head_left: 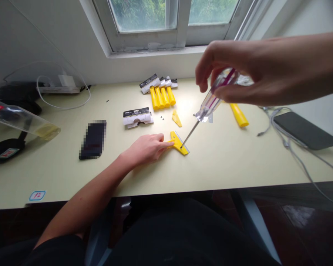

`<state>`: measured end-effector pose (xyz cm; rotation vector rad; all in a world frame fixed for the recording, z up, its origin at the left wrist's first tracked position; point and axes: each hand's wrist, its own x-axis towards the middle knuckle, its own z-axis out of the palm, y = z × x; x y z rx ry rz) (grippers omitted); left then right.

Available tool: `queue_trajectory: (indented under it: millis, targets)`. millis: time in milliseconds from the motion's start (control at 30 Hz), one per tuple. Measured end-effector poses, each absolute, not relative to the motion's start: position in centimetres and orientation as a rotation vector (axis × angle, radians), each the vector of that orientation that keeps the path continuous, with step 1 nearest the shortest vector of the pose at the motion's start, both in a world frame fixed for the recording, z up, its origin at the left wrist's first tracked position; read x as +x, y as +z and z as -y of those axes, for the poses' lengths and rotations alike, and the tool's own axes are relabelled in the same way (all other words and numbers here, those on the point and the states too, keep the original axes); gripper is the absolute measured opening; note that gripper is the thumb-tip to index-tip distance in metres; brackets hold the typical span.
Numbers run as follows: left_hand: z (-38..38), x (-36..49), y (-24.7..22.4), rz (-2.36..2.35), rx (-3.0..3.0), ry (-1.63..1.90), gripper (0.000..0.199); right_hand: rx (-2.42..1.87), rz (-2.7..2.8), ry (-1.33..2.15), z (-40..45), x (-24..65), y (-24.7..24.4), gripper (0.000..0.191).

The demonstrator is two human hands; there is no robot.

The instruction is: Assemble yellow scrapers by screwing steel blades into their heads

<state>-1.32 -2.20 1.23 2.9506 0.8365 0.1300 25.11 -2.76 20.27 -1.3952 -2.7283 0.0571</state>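
Note:
My left hand [148, 149] is closed on the handle of a yellow scraper [178, 143] that lies on the table, its index finger stretched along the tool. A metal blade edge shows along the scraper's right side. In my right hand [235, 70] is a screwdriver [209, 101] with a clear handle and a purple core, held tilted. Its tip meets the scraper head near a screw hole. Just beyond the scraper lies a loose yellow plate [177, 119] with holes. Some tiny screws or nuts [162, 118] are beside it.
Several yellow handles [162, 98] with cardboard sleeves stand near the wall. Nearby are a folded black-and-white package [138, 117] and another yellow handle [239, 115]. A blurred dark object [93, 140] lies left, a phone [306, 129] and cables right. A clear bottle [24, 120] stands far left.

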Motion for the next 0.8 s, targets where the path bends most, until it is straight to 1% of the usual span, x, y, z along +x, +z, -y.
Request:
queue_trajectory:
  millis: [33,67,100,167,200,233,300,333,367,467,500,533,633,667,733,800]
  targets:
    - [2.21,-1.32,1.21,-0.837,2.951,0.131,0.035,-1.351,2.727,0.177,2.84,25.05,20.34,0.036]
    - [2.22,-1.32,1.19,-0.838,2.950,0.132,0.035,-1.354,2.720,0.208,2.89,24.97,20.39,0.035]
    - [2.23,-1.32,1.19,-0.839,2.948,0.133,0.035,-1.418,2.713,0.142,2.91,24.91,20.40,0.037]
    - [2.22,-1.33,1.19,-0.842,2.945,0.134,0.035,-1.602,2.673,-0.153,2.87,24.90,20.32,0.050]
    - [2.22,-1.34,1.20,-0.844,2.943,0.134,0.035,-1.638,2.664,-0.259,2.84,24.98,20.26,0.051]
    - [2.21,-1.34,1.21,-0.845,2.942,0.134,0.035,-1.625,2.675,-0.273,2.83,25.08,20.22,0.048]
    - [2.21,-1.35,1.24,-0.843,2.940,0.133,0.035,-1.507,2.733,-0.068,2.91,25.23,20.23,0.042]
    - [2.22,-1.35,1.26,-0.840,2.940,0.132,0.035,-1.465,2.747,0.025,2.99,25.20,20.28,0.043]
    - [2.22,-1.35,1.26,-0.837,2.940,0.132,0.035,-1.481,2.746,0.030,3.08,25.10,20.34,0.047]
    - [2.25,-1.34,1.25,-0.832,2.939,0.132,0.035,-1.780,2.645,-0.352,3.20,24.57,20.57,0.069]
    - [2.25,-1.33,1.25,-0.834,2.938,0.132,0.035,-1.847,2.611,-0.427,3.15,24.48,20.65,0.072]
    - [2.26,-1.33,1.24,-0.838,2.935,0.130,0.035,-1.862,2.621,-0.404,3.06,24.48,20.72,0.072]
    - [2.27,-1.33,1.25,-0.848,2.929,0.124,0.036,-1.736,2.742,-0.064,2.77,24.78,20.89,0.062]
    - [2.27,-1.32,1.27,-0.849,2.929,0.121,0.036,-1.728,2.749,-0.036,2.75,24.84,20.91,0.062]
    - [2.29,-1.31,1.33,-0.850,2.934,0.114,0.036,-1.758,2.756,-0.196,2.85,24.73,20.92,0.058]
    - [2.31,-1.30,1.41,-0.855,2.939,0.108,0.035,-1.776,2.733,-0.412,3.05,24.47,20.94,0.048]
